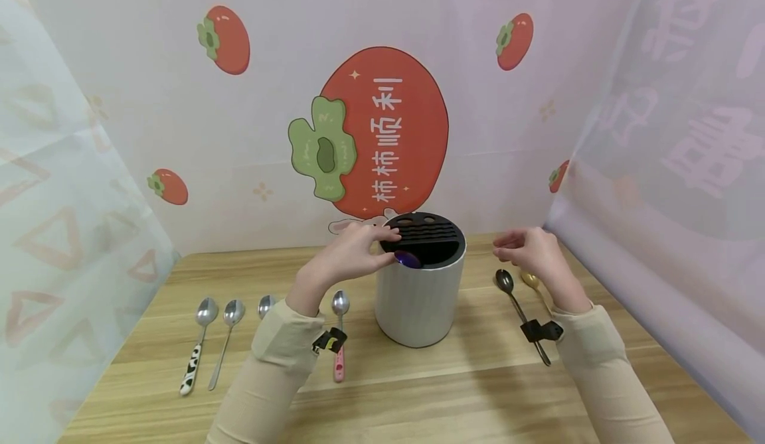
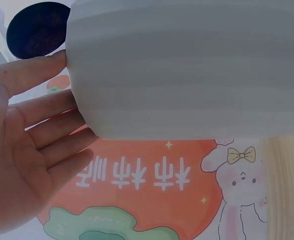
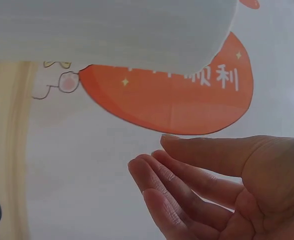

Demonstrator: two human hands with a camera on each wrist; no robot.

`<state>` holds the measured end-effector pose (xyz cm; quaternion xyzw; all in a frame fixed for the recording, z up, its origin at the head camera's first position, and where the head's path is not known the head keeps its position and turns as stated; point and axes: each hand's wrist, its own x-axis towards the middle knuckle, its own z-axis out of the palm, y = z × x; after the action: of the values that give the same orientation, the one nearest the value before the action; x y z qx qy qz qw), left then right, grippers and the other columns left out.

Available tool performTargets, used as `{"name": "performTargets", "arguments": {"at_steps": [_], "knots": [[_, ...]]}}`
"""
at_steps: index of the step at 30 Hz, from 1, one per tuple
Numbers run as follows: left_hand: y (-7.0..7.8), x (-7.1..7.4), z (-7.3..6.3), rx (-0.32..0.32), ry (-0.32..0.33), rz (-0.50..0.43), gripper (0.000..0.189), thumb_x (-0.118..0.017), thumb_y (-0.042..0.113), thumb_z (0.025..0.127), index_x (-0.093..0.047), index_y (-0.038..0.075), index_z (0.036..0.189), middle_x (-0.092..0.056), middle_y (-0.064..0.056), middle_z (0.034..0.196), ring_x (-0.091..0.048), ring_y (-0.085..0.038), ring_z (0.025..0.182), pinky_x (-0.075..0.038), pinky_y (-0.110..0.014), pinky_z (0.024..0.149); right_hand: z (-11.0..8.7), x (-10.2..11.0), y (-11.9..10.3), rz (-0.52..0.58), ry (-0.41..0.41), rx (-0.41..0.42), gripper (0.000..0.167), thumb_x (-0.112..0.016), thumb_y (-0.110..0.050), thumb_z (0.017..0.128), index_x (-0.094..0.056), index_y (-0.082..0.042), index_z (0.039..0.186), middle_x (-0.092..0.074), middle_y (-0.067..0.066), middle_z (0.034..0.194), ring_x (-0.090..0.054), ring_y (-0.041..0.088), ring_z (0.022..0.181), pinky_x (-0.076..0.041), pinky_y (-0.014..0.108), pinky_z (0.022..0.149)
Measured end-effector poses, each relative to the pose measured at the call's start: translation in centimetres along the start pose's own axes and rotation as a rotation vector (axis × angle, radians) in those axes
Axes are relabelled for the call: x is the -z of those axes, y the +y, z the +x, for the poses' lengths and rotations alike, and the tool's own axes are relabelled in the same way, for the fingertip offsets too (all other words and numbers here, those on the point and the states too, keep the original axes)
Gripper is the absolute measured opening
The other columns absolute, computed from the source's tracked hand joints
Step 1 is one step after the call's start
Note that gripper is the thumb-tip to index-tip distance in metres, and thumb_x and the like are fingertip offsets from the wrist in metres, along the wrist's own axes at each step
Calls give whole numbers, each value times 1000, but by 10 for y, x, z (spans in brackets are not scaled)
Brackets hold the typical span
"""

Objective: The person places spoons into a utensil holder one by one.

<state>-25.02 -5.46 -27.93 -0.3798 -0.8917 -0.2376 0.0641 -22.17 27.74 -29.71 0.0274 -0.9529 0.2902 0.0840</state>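
A white ribbed utensil holder (image 1: 418,304) with a black slotted top stands mid-table. My left hand (image 1: 349,251) is at its left rim, fingers extended and the index finger over the black top. By the thumb tip, the dark purple bowl of a spoon (image 1: 409,259) leans at the front rim; its handle is hidden. The left wrist view shows that spoon bowl (image 2: 39,30) just beyond the thumb, the other fingers partly behind the holder. My right hand (image 1: 528,253) hovers over the right side, fingers loosely bent with nothing between them. Below it lie a black spoon (image 1: 505,281) and a gold spoon (image 1: 530,279).
On the left lie a spoon with a cow-patterned handle (image 1: 190,370), a plain silver spoon (image 1: 234,312), another silver spoon (image 1: 266,304) partly behind the left sleeve, and a pink-handled spoon (image 1: 340,304). A persimmon-printed cloth (image 1: 269,99) hangs behind the wooden table (image 1: 430,391).
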Motion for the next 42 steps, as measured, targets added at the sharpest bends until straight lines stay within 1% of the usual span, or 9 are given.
{"name": "performTargets", "arguments": {"at_steps": [6, 11, 15, 21, 26, 31, 35, 39, 42], "knots": [[0, 0, 1, -1, 3, -3, 31, -64, 22, 89, -68, 11, 118, -61, -1, 129, -33, -6, 39, -40, -21, 55, 0, -7, 12, -35, -16, -30, 30, -66, -26, 88, -69, -3, 108, -72, 14, 98, -68, 24, 81, -51, 40, 73], [0, 1, 0, -5, 1, -8, 31, -64, 21, 88, -67, 11, 118, -61, -2, 129, -32, -6, 39, -39, -21, 54, 1, -13, 20, -43, -27, -50, 29, -66, -25, 87, -69, -3, 105, -72, 14, 98, -67, 27, 87, -51, 40, 72], [0, 1, 0, -3, 0, -5, 31, -63, 21, 88, -67, 11, 118, -61, -2, 129, -32, -6, 39, -39, -21, 54, 1, -19, 29, -54, -32, -57, 26, -67, -24, 85, -70, -4, 102, -72, 15, 97, -66, 31, 90, -51, 43, 73], [-1, 0, -1, -5, 1, 7, 32, -63, 21, 89, -67, 11, 118, -61, -2, 129, -32, -6, 41, -39, -21, 54, 2, -27, 44, -56, -78, -124, 29, -68, -24, 84, -69, -2, 104, -71, 17, 99, -63, 35, 92, -48, 45, 72], [-1, 0, -2, -1, -2, 11, 31, -63, 22, 89, -67, 11, 118, -61, -1, 129, -34, -6, 41, -39, -22, 56, 2, -35, 55, -68, -86, -143, 28, -68, -22, 84, -69, -2, 103, -71, 16, 97, -63, 33, 90, -47, 44, 72], [-1, -1, -2, -1, 3, 6, 32, -63, 22, 89, -67, 11, 118, -61, -1, 129, -35, -6, 41, -40, -22, 57, 0, -40, 65, -81, -92, -148, 25, -68, -20, 83, -69, -1, 100, -71, 16, 92, -65, 29, 83, -48, 45, 71], [0, -1, -1, 3, 1, -4, 32, -63, 22, 89, -67, 11, 118, -61, -1, 130, -35, -6, 41, -40, -22, 56, -3, -42, 73, -85, -99, -162, 24, -68, -18, 83, -68, 0, 98, -71, 16, 89, -65, 25, 76, -49, 42, 66], [0, -1, -1, 2, 0, -8, 32, -63, 22, 89, -67, 11, 118, -61, -1, 129, -35, -6, 41, -40, -22, 56, -6, -44, 83, -100, -74, -177, 26, -68, -17, 80, -69, 1, 99, -71, 15, 86, -64, 25, 75, -48, 39, 62], [0, 0, -1, 5, -2, -9, 32, -63, 22, 89, -67, 12, 119, -61, 0, 129, -35, -6, 41, -41, -22, 57, -7, -45, 90, -97, -74, -196, 29, -69, -19, 80, -69, 2, 100, -71, 15, 87, -64, 27, 78, -48, 42, 64]]}}
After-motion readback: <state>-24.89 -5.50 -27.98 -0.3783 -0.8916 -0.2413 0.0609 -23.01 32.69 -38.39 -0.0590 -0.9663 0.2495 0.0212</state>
